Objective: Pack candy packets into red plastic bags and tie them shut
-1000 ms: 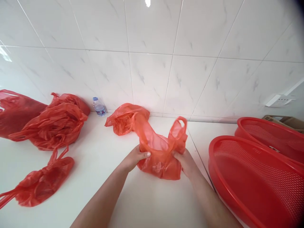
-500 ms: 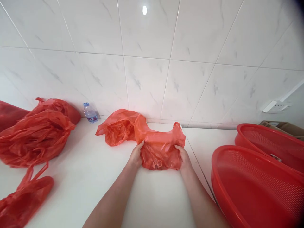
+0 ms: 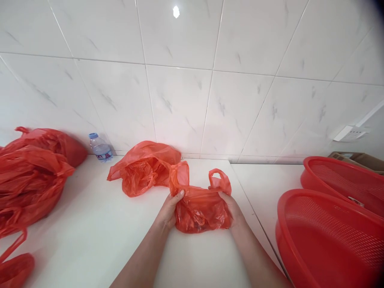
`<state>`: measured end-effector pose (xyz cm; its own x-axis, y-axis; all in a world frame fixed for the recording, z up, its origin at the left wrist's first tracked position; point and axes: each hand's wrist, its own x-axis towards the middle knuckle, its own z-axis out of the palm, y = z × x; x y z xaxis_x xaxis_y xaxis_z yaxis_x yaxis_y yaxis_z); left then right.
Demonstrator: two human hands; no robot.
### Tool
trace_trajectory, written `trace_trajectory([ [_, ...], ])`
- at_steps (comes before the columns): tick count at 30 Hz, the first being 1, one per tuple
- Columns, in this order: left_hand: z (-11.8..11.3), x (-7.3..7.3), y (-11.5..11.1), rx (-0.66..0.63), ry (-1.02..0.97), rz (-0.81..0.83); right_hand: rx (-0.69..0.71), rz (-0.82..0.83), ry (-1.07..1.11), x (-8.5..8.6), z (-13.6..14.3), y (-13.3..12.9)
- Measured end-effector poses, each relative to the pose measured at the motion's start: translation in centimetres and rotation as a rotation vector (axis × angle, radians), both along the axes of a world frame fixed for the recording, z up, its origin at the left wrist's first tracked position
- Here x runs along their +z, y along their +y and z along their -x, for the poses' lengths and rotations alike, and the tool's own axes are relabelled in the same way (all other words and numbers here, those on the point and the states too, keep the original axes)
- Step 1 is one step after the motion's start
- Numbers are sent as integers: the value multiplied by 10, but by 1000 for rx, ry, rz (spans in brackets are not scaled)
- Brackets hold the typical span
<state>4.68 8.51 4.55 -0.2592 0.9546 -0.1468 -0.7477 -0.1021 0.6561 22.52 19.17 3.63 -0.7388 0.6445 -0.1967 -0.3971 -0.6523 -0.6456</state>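
A thin red plastic bag with two loop handles sits in the middle of the white tabletop, something dark showing dimly through its lower part. My left hand grips its left side, thumb on the front face. On the opposite side my right hand is closed on the bag, thumb near the upper edge. Both handles stand up above the hands. Just behind and to the left lies another red plastic bag, crumpled, its mouth facing forward.
Large red bags are heaped at the left, with part of another red bag in front. A small water bottle stands by the tiled wall. Two red perforated baskets and a cardboard box are on the right.
The held bag has come slightly nearer, and its right handle now stands open as a loop. My view has shifted a little to the right.
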Motion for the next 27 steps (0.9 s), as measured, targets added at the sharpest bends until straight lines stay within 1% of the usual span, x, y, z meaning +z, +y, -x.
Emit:
trace_trajectory([
  [3,-1,0,-1,-6,-34,78,-16,132,39,0,-2,2],
  [6,-2,-2,-1,42,-85,136,-41,217,92,2,-2,2],
  [8,-2,-2,-1,65,-107,142,-20,208,154,3,-3,1],
  [10,-1,0,-2,45,-108,119,18,169,187,2,-4,-1],
  [13,0,3,-5,-17,-91,76,39,74,154,1,-5,-2],
  [16,0,4,-7,-20,-67,68,59,-14,75,1,-2,-2],
  [19,-1,4,-8,16,-64,70,92,20,20,4,0,-3],
  [22,-3,2,-6,76,-78,85,46,90,56,7,0,-5],
  [25,-4,-1,-3,129,-96,127,33,105,96,7,0,-6],
  [27,-5,-2,-1,140,-107,140,42,103,127,7,0,-6],
])
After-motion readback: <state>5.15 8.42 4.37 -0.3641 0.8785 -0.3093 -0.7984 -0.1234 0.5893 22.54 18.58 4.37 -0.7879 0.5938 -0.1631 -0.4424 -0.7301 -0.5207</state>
